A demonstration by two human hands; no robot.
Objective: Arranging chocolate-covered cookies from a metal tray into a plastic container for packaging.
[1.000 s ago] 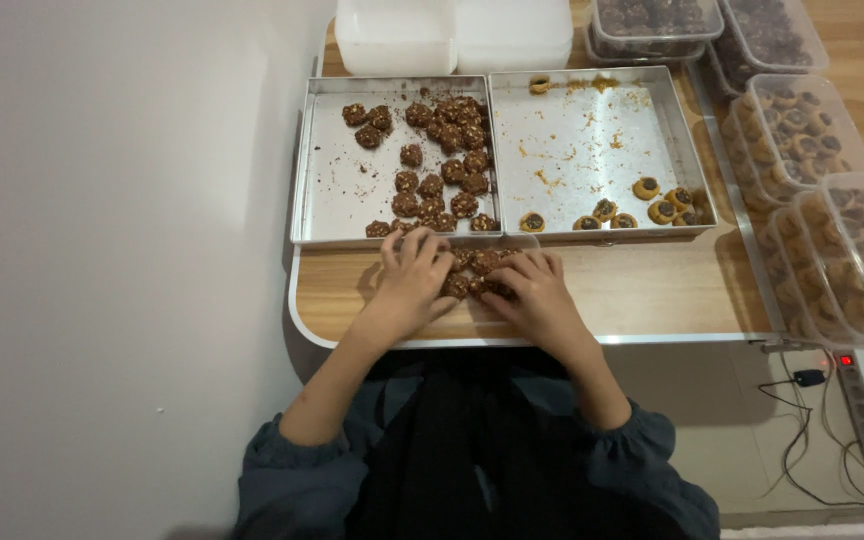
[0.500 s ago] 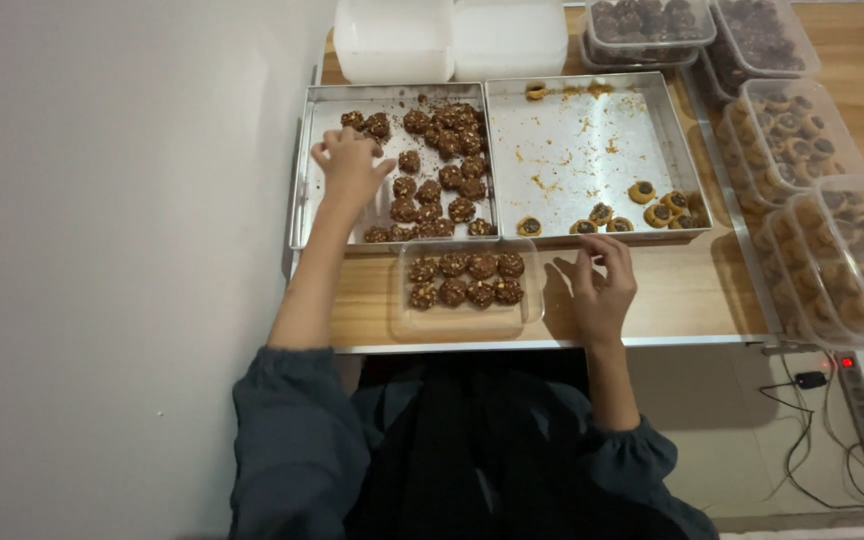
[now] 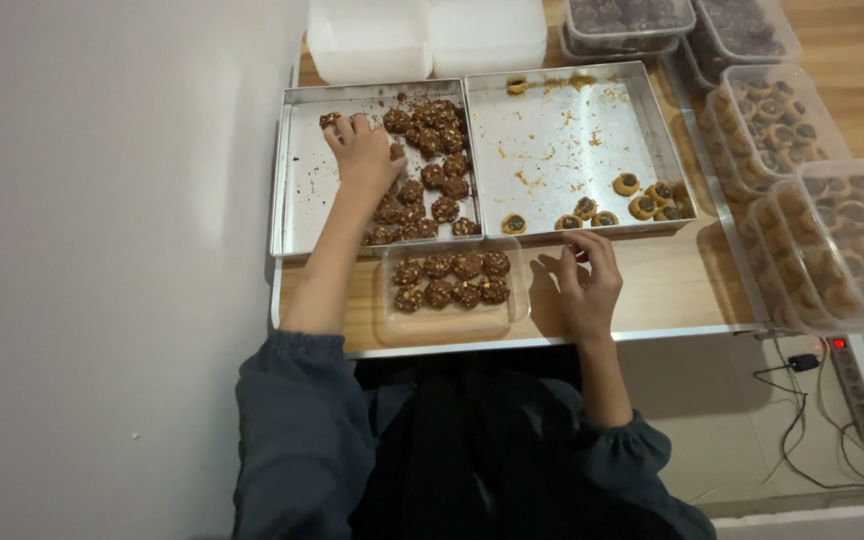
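**Two trays, one half-filled box**

Two metal baking trays sit side by side on the wooden table (image 3: 672, 290). The left tray (image 3: 297, 200) carries a loose heap of chocolate-coated cookies (image 3: 432, 160) along its right half. The left hand (image 3: 364, 152) reaches into this tray, palm down, fingers curled over a cookie at the far left of the heap; whether it is actually pinched cannot be told. Near the table's front edge, just below the left tray, a clear plastic box (image 3: 452, 322) holds two rows of the same chocolate cookies (image 3: 452, 280) in its far half. Just right of the box rests the right hand (image 3: 584, 282), fingers loosely spread and bent on the wood, holding nothing. Above it, the right tray (image 3: 572, 140) is crumb-strewn, with a few round tart cookies (image 3: 642, 198) along its near and right edges. Farther right stand lidded clear containers (image 3: 832, 240) of filled cookies. A power strip (image 3: 857, 385) lies on the floor.
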